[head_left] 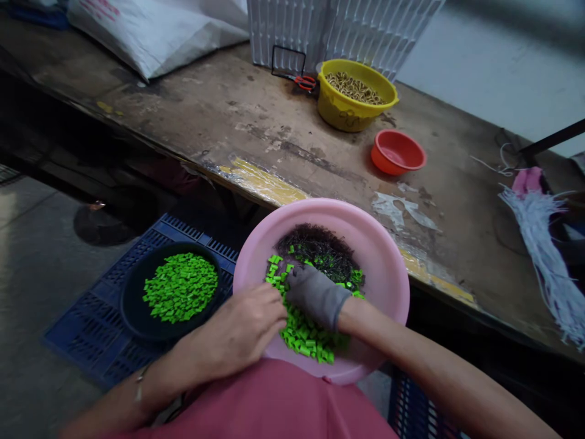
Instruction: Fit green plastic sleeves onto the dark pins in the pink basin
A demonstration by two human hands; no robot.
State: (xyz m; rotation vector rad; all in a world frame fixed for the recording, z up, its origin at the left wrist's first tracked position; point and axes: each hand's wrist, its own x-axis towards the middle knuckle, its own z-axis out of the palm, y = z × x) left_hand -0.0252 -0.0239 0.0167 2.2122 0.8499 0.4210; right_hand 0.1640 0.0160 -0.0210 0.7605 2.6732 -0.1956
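Note:
A pink basin [379,244] rests on my lap against the bench edge. It holds small green plastic pieces [304,335] at the near side and a dark pile of thin black parts [320,247] at the far side. My left hand [242,332], bare, lies on the basin's near left rim with its fingers curled among the green pieces. My right hand [315,296] wears a grey glove and is closed, pressing down where the green and black parts meet. What either hand grips is hidden.
A black bowl [137,311] of green pieces sits on a blue crate [86,329] at my left. On the worn wooden bench [256,122] stand a yellow tub [350,110] of rings, an orange bowl [397,152], red scissors [305,81] and a white cord bundle [546,256].

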